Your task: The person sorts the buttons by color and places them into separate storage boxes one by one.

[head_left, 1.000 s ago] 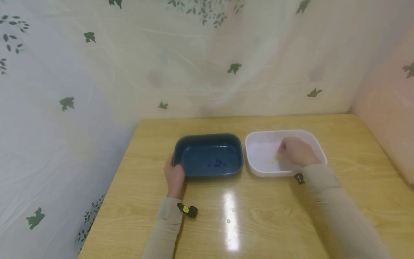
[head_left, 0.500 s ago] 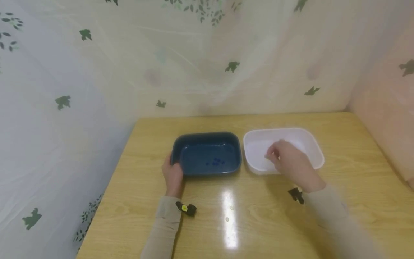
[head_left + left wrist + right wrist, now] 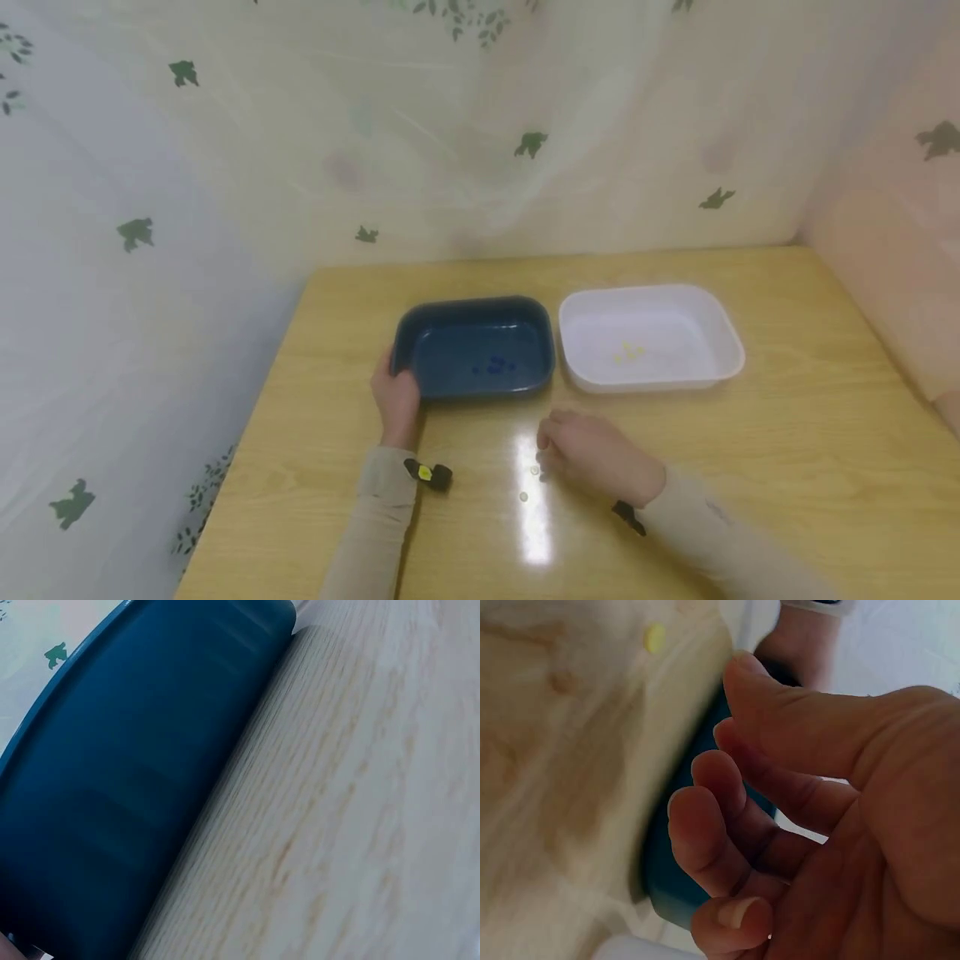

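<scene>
At its left front corner, a dark blue tray (image 3: 450,392) is gripped by my left hand (image 3: 397,404), thumb over the rim. Small blue pieces (image 3: 496,365) lie inside it. My right hand (image 3: 600,454) hovers above the table in front of the trays; its fingers are loosely bent, with nothing seen between them in the right wrist view. Just left of its fingertips is a small round yellow piece (image 3: 535,470), and a second yellow piece (image 3: 523,497) lies slightly nearer. A few more yellow pieces (image 3: 628,352) are in the white tray (image 3: 652,386).
Both trays stand side by side towards the back of a wooden table (image 3: 810,450), a narrow gap between them. Behind and at the sides hangs a pale curtain (image 3: 450,183) with green bird and leaf prints. A bright reflection (image 3: 536,542) crosses the tabletop.
My right hand has come out of the white tray and moved down and left to the yellow pieces on the table. My left hand keeps its grip on the blue tray.
</scene>
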The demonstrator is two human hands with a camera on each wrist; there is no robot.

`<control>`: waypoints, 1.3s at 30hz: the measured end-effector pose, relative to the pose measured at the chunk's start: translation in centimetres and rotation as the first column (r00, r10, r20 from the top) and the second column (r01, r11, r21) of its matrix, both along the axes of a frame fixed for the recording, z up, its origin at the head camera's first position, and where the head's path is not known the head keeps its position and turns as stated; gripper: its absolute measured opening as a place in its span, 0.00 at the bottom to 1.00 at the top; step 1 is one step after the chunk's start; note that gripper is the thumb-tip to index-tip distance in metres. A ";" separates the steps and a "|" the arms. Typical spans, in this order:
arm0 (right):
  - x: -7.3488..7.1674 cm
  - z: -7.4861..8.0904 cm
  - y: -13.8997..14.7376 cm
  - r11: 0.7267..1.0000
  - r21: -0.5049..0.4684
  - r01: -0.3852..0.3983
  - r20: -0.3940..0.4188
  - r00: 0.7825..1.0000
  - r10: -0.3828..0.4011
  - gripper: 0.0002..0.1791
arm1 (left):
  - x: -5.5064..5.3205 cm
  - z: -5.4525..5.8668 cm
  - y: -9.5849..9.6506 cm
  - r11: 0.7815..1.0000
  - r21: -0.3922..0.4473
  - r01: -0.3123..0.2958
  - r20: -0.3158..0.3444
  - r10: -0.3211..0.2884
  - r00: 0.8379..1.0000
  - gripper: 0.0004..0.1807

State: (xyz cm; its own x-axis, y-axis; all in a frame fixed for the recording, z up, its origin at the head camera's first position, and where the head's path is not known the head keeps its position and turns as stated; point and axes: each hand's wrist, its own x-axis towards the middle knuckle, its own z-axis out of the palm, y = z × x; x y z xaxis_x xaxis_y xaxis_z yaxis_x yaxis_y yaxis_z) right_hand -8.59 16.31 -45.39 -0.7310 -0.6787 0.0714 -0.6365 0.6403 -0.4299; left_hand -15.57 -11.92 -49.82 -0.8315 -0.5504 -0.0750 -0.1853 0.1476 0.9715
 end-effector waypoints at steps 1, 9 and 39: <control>0.1 -0.4 -0.2 1.000 0.006 -0.008 0.010 1.000 0.007 0.05 | 0.0 -0.1 0.0 1.000 -0.002 -0.001 0.007 0.001 1.000 0.33; 0.9 -2.0 -1.6 0.997 0.046 -0.067 0.006 0.998 0.067 0.08 | 0.3 -0.2 -0.2 1.000 -0.003 -0.011 0.015 0.011 1.000 0.33; 1.5 -3.5 -1.7 0.982 0.182 -0.050 -0.113 0.991 0.071 0.10 | 0.7 -0.2 0.1 1.000 -0.011 -0.007 0.013 0.007 1.000 0.33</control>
